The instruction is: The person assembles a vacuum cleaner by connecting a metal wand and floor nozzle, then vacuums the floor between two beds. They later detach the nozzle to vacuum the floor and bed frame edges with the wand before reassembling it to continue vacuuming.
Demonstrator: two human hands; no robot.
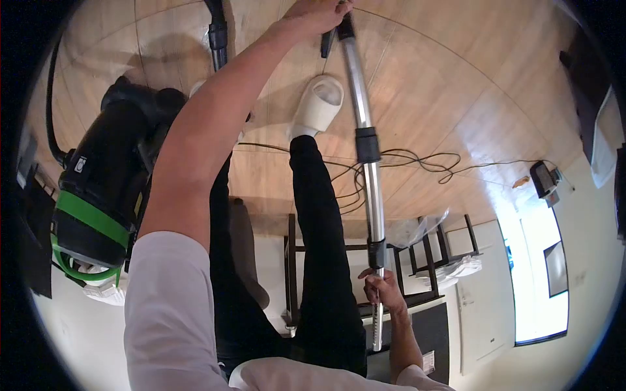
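Note:
A telescopic vacuum cleaner wand (373, 189), silver with black collars, runs down the middle right of the head view. My left hand (321, 16) reaches far forward, its fingers closed at the wand's black far end; the top edge of the view partly cuts it off. Nearer my body, my right hand (386, 289) grips the thin notched inner tube just below the lower black collar. To the left stands a black vacuum cleaner (98, 176) with a green band. A black hose end (218, 39) shows beyond my left forearm.
A thin black cable (417, 158) lies looped on the wood floor and runs right to a small dark object (543, 179) by the wall. My slippered foot (319, 104) is beside the wand. Dark-framed furniture (427, 260) with a clear plastic bag (417, 229) stands lower right.

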